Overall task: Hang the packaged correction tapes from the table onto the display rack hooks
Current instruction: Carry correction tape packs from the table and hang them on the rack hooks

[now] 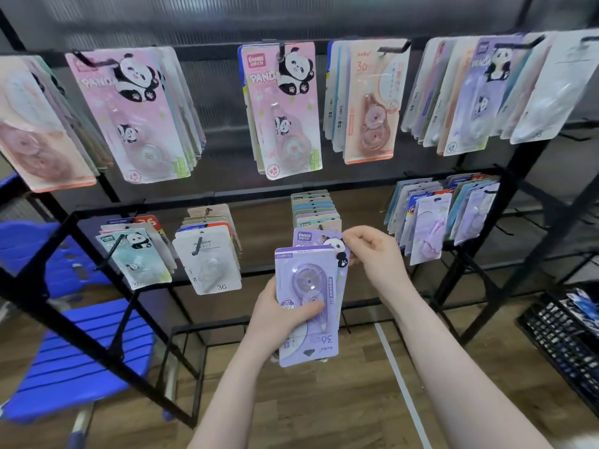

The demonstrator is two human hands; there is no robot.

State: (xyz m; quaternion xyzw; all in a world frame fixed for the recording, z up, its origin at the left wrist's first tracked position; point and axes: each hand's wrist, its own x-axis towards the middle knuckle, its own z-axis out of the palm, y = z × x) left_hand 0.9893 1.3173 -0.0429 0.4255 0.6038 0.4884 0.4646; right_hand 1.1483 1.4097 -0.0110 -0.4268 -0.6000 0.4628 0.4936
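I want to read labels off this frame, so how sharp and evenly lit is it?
Head view: centre sharpest, the "36" on the purple pack in the left hand is legible; the top-row packs at the far left and far right are smeared; wide-angle bending tilts the rack posts; soft glare on the blisters.

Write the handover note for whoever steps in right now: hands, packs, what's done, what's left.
Left hand: grips a stack of purple packs, front one upside down, thumb across its blister.
Right hand: pinches the top edge of a purple panda pack just behind the stack, in front of the lower middle hook's packs.
Rack: upper and lower hooks already carry many packs.
Done: most hooks are loaded.
Left: get the panda pack on a hook, then hang the stack one by one; the front pack probably needs turning upright first. The table is out of view, so any packs left there cannot be told.
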